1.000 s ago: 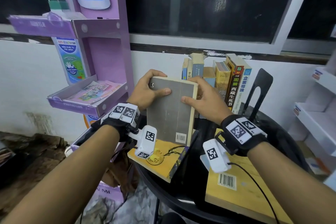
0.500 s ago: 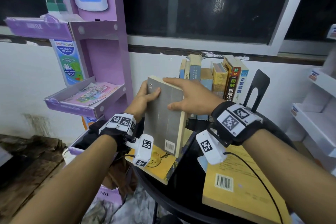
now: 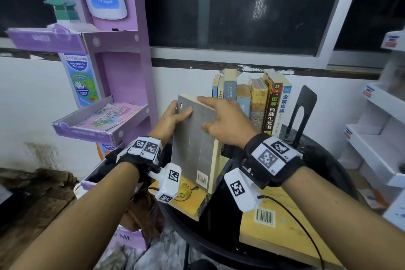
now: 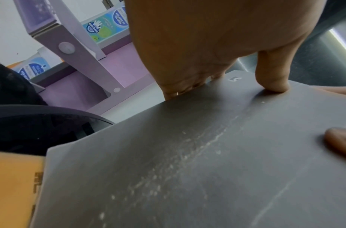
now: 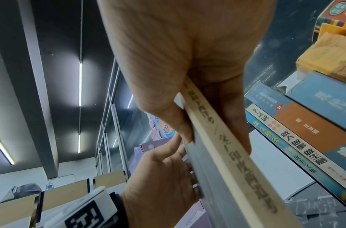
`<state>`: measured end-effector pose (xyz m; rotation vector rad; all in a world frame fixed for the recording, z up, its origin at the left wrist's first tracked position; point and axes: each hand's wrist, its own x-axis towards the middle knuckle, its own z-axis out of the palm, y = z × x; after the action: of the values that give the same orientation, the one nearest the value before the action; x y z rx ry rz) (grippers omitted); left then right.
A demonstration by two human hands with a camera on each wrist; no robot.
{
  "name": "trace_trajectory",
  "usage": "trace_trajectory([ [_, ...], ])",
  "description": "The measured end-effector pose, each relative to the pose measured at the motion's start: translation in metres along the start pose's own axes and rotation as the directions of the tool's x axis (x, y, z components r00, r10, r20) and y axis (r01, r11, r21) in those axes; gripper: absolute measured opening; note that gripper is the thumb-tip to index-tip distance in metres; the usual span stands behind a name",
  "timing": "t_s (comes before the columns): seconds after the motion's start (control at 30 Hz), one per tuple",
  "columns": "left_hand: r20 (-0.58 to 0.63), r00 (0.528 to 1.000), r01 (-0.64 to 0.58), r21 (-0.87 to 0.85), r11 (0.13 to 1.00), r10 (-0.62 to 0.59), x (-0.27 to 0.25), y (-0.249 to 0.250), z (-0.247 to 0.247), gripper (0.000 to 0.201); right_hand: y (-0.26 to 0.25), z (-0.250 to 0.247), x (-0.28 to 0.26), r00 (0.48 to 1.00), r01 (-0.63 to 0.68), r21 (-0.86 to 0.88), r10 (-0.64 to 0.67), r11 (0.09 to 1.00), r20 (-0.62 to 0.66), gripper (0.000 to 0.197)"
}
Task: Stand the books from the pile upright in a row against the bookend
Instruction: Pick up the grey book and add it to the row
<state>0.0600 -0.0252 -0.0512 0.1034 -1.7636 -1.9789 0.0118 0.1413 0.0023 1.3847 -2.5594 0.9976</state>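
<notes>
A grey paperback (image 3: 195,138) stands upright in both my hands, its lower edge over a yellow book (image 3: 188,201) lying flat on the table. My left hand (image 3: 175,114) grips its upper left corner, thumb (image 4: 271,77) on the cover and fingers behind. My right hand (image 3: 221,120) holds the top right, thumb on the cover and fingers past the cream spine (image 5: 236,154). Behind it several books (image 3: 258,103) stand in a row against a black bookend (image 3: 304,105) on their right.
The round black table (image 3: 328,166) carries a second flat yellow book (image 3: 274,226) with a barcode at the front right. A purple display stand (image 3: 122,76) rises close on the left. White shelves (image 3: 377,138) stand at the right, and a window is behind.
The grey book has turned more edge-on and moved back toward the row. My right hand slid from its right edge up over the top. My left hand kept its corner grip.
</notes>
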Motion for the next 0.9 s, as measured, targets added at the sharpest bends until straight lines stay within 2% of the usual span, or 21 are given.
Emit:
trace_trajectory([
  [0.23, 0.054, 0.998, -0.038, 0.037, 0.999, 0.036, 0.002, 0.013, 0.023, 0.034, 0.007, -0.03, -0.009, 0.999, -0.033, -0.016, 0.033, 0.999, -0.032, 0.067],
  [0.53, 0.091, 0.992, -0.107, 0.214, 0.971, 0.089, 0.025, 0.015, 0.066, 0.037, 0.03, -0.079, -0.037, 0.995, -0.074, -0.002, 0.074, 0.997, -0.072, 0.063],
  [0.7, 0.11, 0.988, -0.136, 0.295, 0.946, 0.108, 0.037, 0.013, 0.099, 0.033, 0.049, -0.111, -0.055, 0.983, -0.146, -0.033, 0.141, 0.989, -0.118, 0.058],
  [0.9, 0.162, 0.973, -0.218, 0.406, 0.887, 0.165, 0.049, 0.01, 0.14, 0.04, 0.078, -0.139, -0.067, 0.958, -0.256, -0.104, 0.238, 0.961, -0.162, 0.059],
])
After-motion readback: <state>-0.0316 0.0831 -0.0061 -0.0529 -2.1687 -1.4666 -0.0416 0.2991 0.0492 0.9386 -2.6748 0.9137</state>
